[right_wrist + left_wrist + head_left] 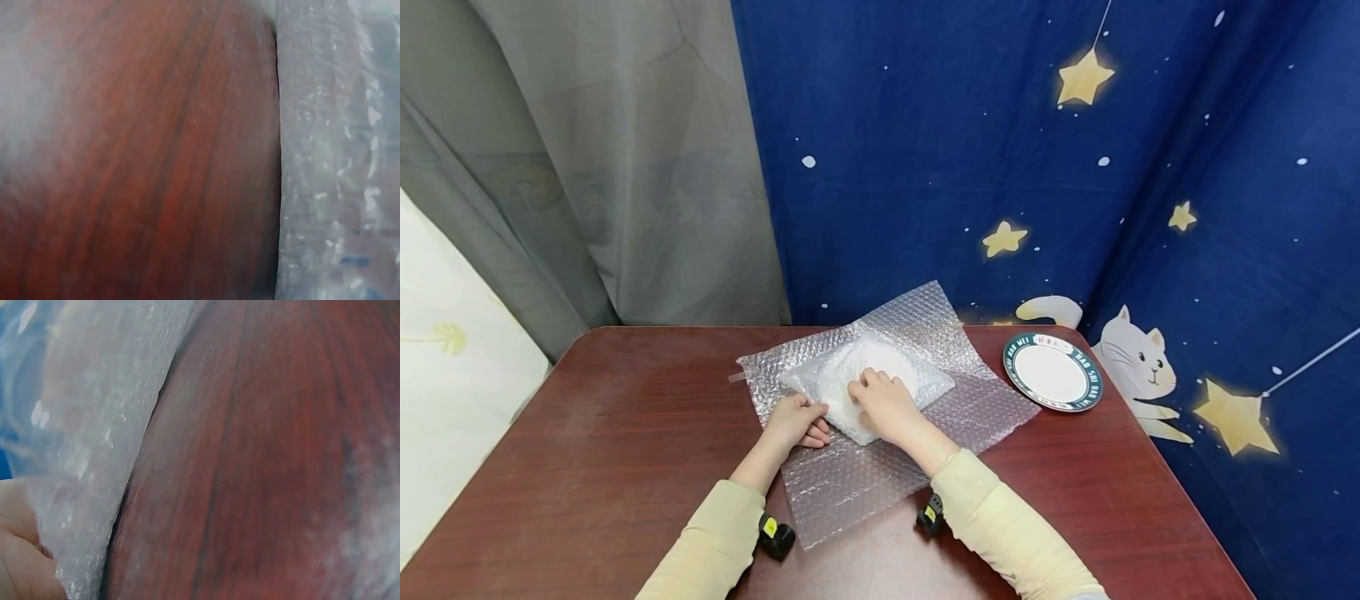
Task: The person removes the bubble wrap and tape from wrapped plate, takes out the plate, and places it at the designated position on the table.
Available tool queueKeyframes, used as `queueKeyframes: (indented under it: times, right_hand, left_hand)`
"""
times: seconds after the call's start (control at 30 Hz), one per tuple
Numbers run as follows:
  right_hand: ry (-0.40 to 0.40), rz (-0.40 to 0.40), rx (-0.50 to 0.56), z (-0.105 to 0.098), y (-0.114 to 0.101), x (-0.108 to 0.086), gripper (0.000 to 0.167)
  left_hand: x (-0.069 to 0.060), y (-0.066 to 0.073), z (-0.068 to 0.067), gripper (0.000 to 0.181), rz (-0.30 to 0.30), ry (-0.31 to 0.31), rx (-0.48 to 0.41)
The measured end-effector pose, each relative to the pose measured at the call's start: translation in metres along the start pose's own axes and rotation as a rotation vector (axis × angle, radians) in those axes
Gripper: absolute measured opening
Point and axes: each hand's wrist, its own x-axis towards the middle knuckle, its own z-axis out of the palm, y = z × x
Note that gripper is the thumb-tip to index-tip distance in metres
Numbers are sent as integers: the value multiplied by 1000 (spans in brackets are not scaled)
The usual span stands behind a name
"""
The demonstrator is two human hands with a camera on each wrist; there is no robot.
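Observation:
A sheet of clear bubble wrap (pixel 850 492) lies at an angle on the table, with part of it folded over a round white shape (pixel 880 358) that shows through the layers. My left hand (pixel 797 423) is at the left edge of this wrapped bundle, pinching the bubble wrap between thumb and forefinger. On top of the bundle rests my right hand (pixel 886 407), its fingers bent and touching the wrap; whether they pinch it is unclear. In the left wrist view, part of the left hand (pixel 22 550) shows beside the film. The right wrist view shows only wrap and wood.
At the table's far right edge lies a white plate (pixel 1052 375) with a green lettered rim. The table (pixel 647 433) is reddish-brown wood. Behind it hang a grey curtain (pixel 625 167) and a blue star-patterned curtain (pixel 910 183). A dark camera is strapped to each wrist.

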Motion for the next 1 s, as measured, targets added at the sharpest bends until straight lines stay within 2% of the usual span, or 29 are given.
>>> queueKeyframes:
  times: [0.3,0.53,0.77,0.87,1.0]
  right_hand:
    - [90,31,73,4,1,-4,35]
    - [174,23,117,8,3,-6,40]
    - [183,32,131,6,5,-10,59]
    - [180,41,131,5,5,-12,66]
    - [178,48,157,4,7,-15,63]
  left_hand:
    - [0,0,1,19,3,4,-2]
    - [1,1,0,19,-9,10,4]
    - [-27,32,2,17,-2,-35,-4]
    - [-25,29,1,17,0,-36,-4]
    - [-11,15,-1,18,-1,-31,-8]
